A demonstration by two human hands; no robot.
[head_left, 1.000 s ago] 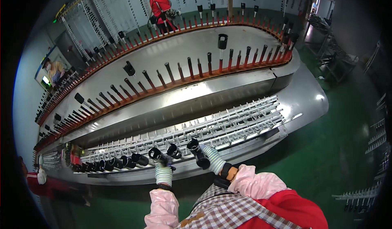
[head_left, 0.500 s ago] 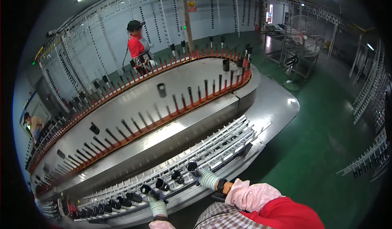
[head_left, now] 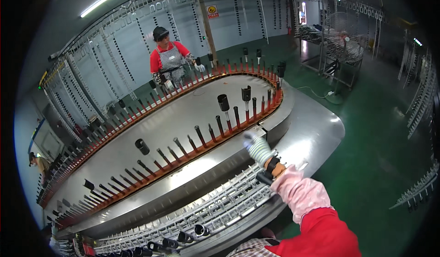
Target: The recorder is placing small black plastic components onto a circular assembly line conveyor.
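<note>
My right hand (head_left: 258,148), in a striped glove, is raised over the near edge of the oval metal table, beside the conveyor track. Its fingers are smeared by motion, and I cannot make out anything in them. Close to it stand upright red spindles (head_left: 248,115) with dark tips. Two black open-ended cylinders (head_left: 223,102) sit on spindles slightly farther off. At the lower edge only a sliver of my left hand's glove (head_left: 173,254) shows, its fingers hidden. Near it, several black cylinders (head_left: 201,230) lie along the pegged metal racks (head_left: 215,206).
Across the track a person (head_left: 172,62) in a checked apron has gloved hands at the spindles. Another person (head_left: 40,165) is at the far left. A wire stand (head_left: 341,51) is at the back right, over green floor (head_left: 366,133). Pegged strips hang along the wall.
My right hand has left the black cylinder on the rack and moved up and forward to the track. My left hand has dropped almost out of view. The co-worker has turned toward the track.
</note>
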